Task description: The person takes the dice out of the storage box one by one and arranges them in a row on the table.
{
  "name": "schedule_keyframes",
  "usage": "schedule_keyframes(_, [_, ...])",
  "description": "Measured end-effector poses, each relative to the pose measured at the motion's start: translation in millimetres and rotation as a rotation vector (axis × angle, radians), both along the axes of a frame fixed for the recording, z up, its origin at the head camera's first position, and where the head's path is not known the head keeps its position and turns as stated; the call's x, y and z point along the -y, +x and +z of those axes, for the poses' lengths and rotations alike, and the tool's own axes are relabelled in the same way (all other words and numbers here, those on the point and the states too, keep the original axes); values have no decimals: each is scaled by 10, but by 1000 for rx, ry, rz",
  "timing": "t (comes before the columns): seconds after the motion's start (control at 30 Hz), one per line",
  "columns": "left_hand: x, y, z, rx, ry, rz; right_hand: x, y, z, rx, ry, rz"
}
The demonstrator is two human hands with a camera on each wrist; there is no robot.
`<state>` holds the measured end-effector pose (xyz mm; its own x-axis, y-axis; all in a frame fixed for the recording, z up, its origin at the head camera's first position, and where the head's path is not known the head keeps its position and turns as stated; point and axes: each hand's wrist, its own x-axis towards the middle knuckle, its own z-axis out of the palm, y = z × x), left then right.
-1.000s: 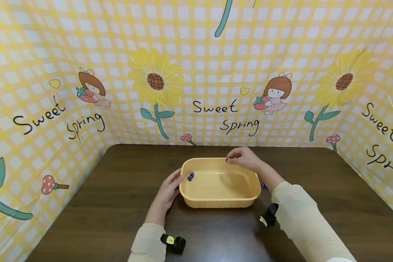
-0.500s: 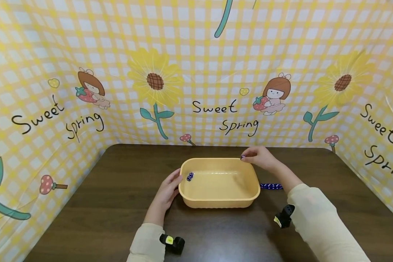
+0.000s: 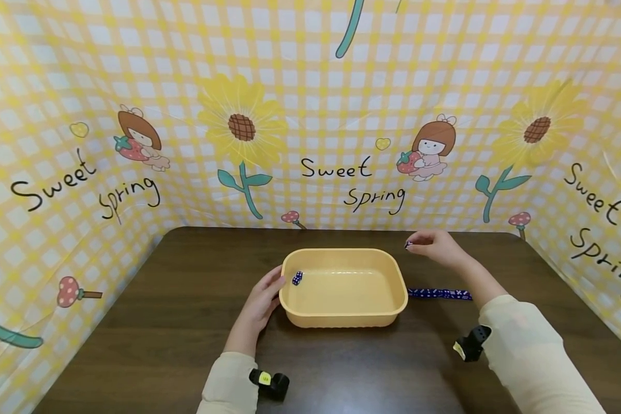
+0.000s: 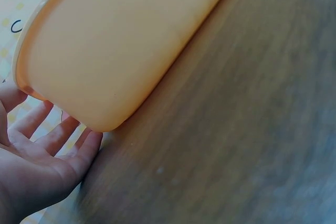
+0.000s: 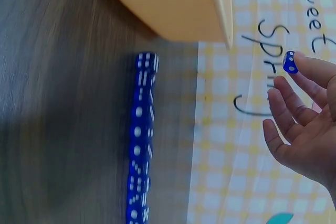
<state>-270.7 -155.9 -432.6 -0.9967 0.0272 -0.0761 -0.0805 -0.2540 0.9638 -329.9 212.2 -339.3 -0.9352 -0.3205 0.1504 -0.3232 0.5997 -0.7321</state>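
Observation:
A yellow plastic basin (image 3: 343, 321) stands on the table with two blue dice (image 3: 297, 278) inside, near its left end. Against the outside of that end rests my left hand (image 3: 261, 299); in the left wrist view its fingertips touch the wall and underside of the rim, the fingers spread and only slightly bent. My right hand (image 3: 437, 248) is raised to the right of the basin, beyond its far right corner. Between thumb and index finger it pinches one blue die (image 5: 290, 62) with white dots, the other fingers loosely bent.
A straight row of blue dice (image 3: 440, 294) lies on the dark wooden table (image 3: 150, 322), starting beside the basin's right end and running to the right under my right forearm. A yellow checked cloth (image 3: 336, 115) hangs behind and at both sides.
My right hand has moved right with the die, from over the basin's far rim to outside it, uncovering more of the dice row. My left hand stays at the basin.

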Motion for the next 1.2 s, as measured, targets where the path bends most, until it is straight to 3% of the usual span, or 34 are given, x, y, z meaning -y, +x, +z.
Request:
schedule_keyframes(0.53, [-11, -1, 15, 11, 0, 3, -617, 202, -16, -34, 48, -112])
schedule_keyframes(1.2, [-5, -5, 1, 6, 6, 3, -1114, 414, -352, -55, 75, -208])
